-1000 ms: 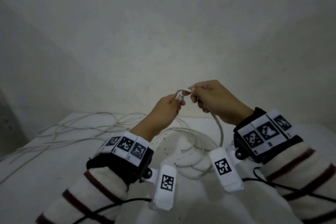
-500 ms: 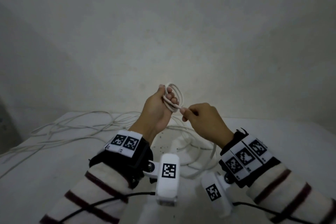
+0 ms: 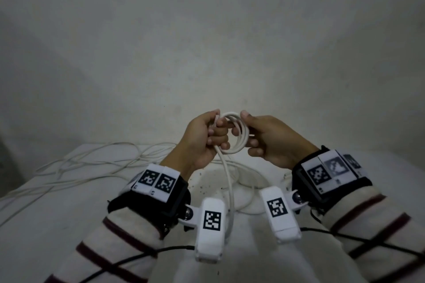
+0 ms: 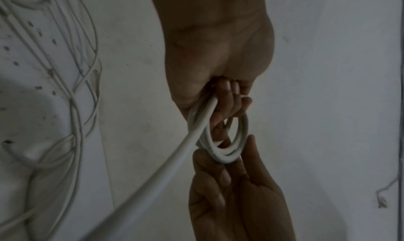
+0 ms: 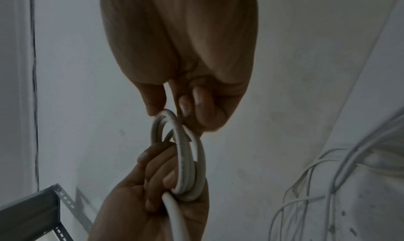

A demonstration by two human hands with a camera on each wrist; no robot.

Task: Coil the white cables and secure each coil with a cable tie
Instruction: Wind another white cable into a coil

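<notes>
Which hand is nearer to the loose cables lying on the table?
Left. The left hand is raised nearest the loose cables spread to its left; the right hand is across the coil.

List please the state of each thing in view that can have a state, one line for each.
coil: a few small loops, held in the air between both hands, no tie on it.
free cable end: uncoiled, hangs down from the coil toward the table.
loose cables: uncoiled, spread on the table.
left hand: fingers curled through the coil, holding it.
right hand: pinches the coil's other side.
</notes>
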